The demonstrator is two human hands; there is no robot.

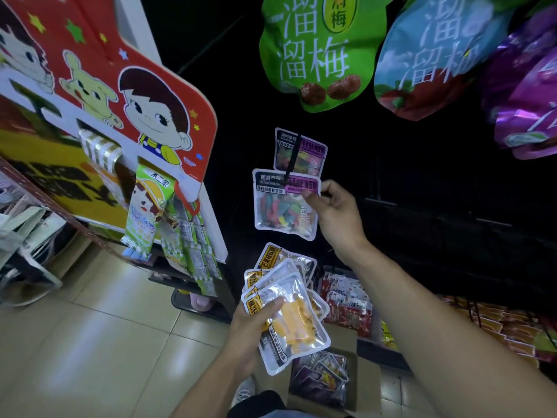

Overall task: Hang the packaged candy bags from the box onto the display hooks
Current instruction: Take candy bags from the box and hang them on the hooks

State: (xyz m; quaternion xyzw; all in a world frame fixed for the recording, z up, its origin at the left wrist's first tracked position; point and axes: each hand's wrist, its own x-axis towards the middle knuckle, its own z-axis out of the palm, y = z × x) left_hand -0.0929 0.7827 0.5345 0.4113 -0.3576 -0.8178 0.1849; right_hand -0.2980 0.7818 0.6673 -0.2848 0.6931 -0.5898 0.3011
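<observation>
The right hand [337, 212] pinches a candy bag [286, 203] by its top corner at the black hook [291, 159], apparently threading it on, while the left hand [256, 327] grips a fan of bags [289, 315] above the box [355, 372], due next.

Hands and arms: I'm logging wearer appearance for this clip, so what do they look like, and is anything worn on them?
Both forearms are bare to the frame's edge: no sleeves, gloves, watch or bands show. The left hand and right hand show no rings or markings on the sides in view. Nails look short and plain.
</observation>
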